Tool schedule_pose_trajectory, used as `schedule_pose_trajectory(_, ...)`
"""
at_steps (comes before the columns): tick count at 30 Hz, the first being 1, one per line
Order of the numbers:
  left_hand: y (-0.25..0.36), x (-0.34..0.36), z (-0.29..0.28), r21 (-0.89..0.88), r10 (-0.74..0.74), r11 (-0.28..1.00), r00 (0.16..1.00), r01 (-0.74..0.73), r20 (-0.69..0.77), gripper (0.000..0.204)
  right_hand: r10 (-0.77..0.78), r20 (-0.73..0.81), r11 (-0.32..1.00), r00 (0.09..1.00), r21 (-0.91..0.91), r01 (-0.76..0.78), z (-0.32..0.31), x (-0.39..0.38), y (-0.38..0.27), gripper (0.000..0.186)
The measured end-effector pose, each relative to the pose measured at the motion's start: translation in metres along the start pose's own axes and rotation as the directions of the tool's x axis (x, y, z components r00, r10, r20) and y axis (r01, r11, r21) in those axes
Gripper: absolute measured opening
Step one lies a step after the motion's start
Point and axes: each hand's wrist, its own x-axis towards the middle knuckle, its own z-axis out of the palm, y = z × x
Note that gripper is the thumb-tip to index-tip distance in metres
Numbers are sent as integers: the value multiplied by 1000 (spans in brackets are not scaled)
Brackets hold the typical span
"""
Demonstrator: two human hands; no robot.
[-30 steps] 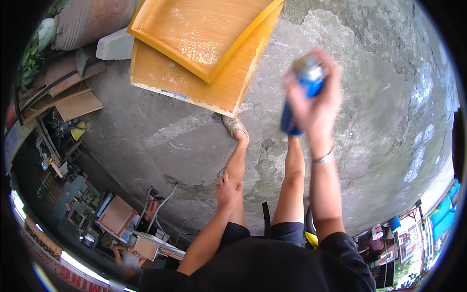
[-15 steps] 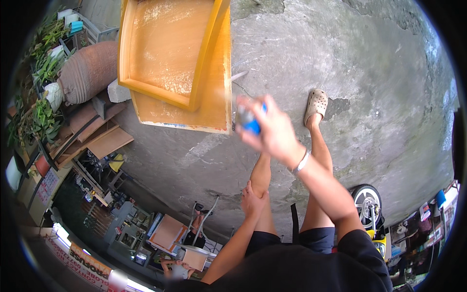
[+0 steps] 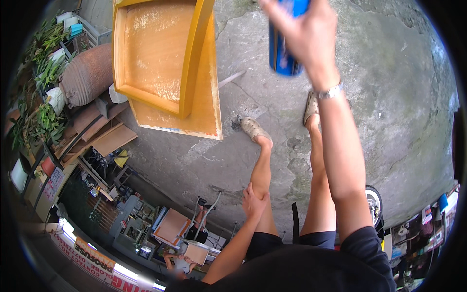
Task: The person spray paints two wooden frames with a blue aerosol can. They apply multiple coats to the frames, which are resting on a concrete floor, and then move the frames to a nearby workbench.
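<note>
My right hand [image 3: 314, 44] is wrapped round a blue spray can [image 3: 284, 53], held out at the top of the view. The can's upper end is cut off by the picture's edge. My left hand [image 3: 254, 203] rests on my left knee with fingers and thumb apart, holding nothing. Left of the can lies a yellow-orange wooden frame [image 3: 186, 73] with a recessed panel whose surface shows pale, shiny patches. It sits on a larger flat board [image 3: 209, 97] with paint-marked edges. The can is apart from both.
Grey, cracked concrete floor [image 3: 389, 97] spreads around my feet. A ribbed clay jar [image 3: 90, 73], potted plants and loose boards [image 3: 114, 140] stand at left. Behind me are a seated person [image 3: 180, 263], a cluttered workbench and a wheel [image 3: 373, 207].
My right hand has moved up and away to the right with the spray can, away from the board's corner. The frame and board appear slightly further left. My left hand stays on the knee.
</note>
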Motion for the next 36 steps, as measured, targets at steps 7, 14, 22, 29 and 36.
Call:
schedule_pose_trajectory(7, -18, -1, 10, -109, 6, 994, 1000, -5, 6, 94, 112, 733, 983, 671, 18, -183, -25, -155, -78, 68)
schedule_pose_trajectory(14, -71, 20, -52, -371, 126, 919, 991, -133, -44, 106, 428, 357, 830, 830, 208, -517, -74, -123, -119, 62)
schedule_pose_trajectory(22, -102, 42, -141, -263, 26, 964, 977, 31, 212, 124, 430, 369, 854, 824, 130, -504, 27, -134, -203, 76)
schedule_pose_trajectory(29, -154, 144, -208, -211, 39, 978, 978, 5, 204, 120, 621, 155, 751, 768, 162, -640, 174, -153, -215, 74)
schedule_pose_trajectory(36, -170, 169, -237, -224, 63, 974, 977, -16, 205, 112, 526, 458, 813, 717, -21, -583, 261, -212, -252, 70)
